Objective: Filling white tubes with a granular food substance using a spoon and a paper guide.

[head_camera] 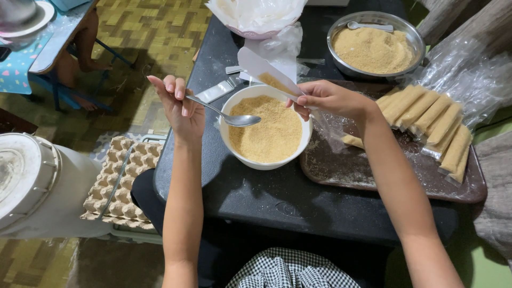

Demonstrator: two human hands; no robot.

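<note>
Gripping a metal spoon (226, 114) by its handle, the left hand (178, 104) has its fingers curled and pinched around the stem, and the spoon's bowl hangs over the near-left part of a white bowl (265, 160) full of tan crumbs. Across from it, the right hand (325, 98) pinches a white paper funnel (261, 66) together with the mouth of a narrow clear plastic bag (333, 133); a few crumbs sit in the funnel, which is over the bowl's far rim, and the bag trails off to the right with some tan filling at its lower end. That bag end lies on a dark brown tray (373, 176), where a row of filled tan packets (432, 122) is lined up side by side on the far right. Farther back on the black table (277, 197) stands a metal basin (376, 45) of the same crumbs with a small spoon in it. Down on the left, an egg tray (117, 181) rests beside a white bucket (37, 186).
</note>
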